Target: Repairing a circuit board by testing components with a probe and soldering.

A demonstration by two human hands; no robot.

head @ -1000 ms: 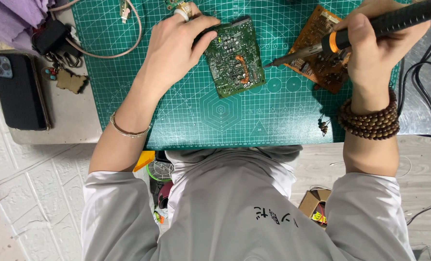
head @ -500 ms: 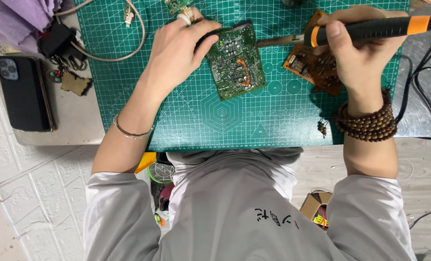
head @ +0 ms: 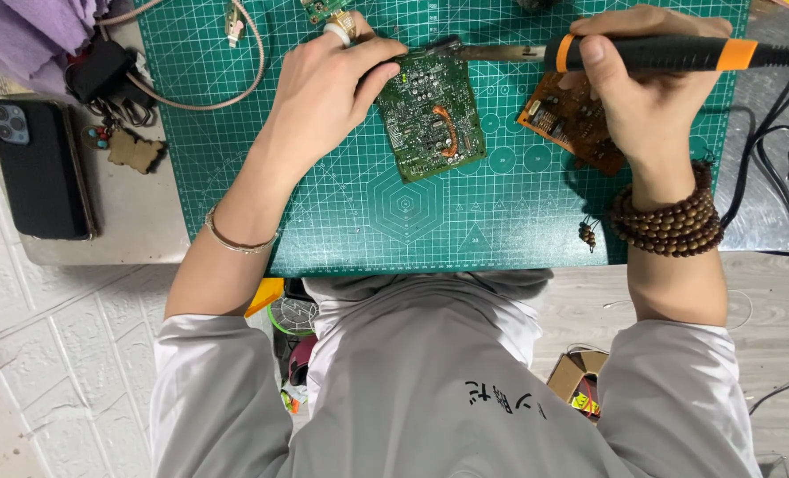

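Observation:
A green circuit board [head: 432,119] lies on the green cutting mat [head: 412,212]. My left hand [head: 324,88] presses on the board's upper left corner with a ring on one finger. My right hand [head: 642,97] grips a black and orange soldering iron [head: 651,55]; its metal tip [head: 465,51] reaches left to the board's top edge. A brown circuit board [head: 572,119] lies under my right hand, partly hidden by it.
A black phone [head: 40,168] lies at the left on the grey table, with keys and a wooden tag [head: 133,150] beside it. A beige cable [head: 235,80] loops over the mat's upper left. Black cords [head: 771,150] run at the right. Purple cloth [head: 31,31] fills the top left corner.
The soldering iron has swung from a slant to nearly level and its tip has moved left from the brown board to the green board's top edge. My left hand stays on the green board.

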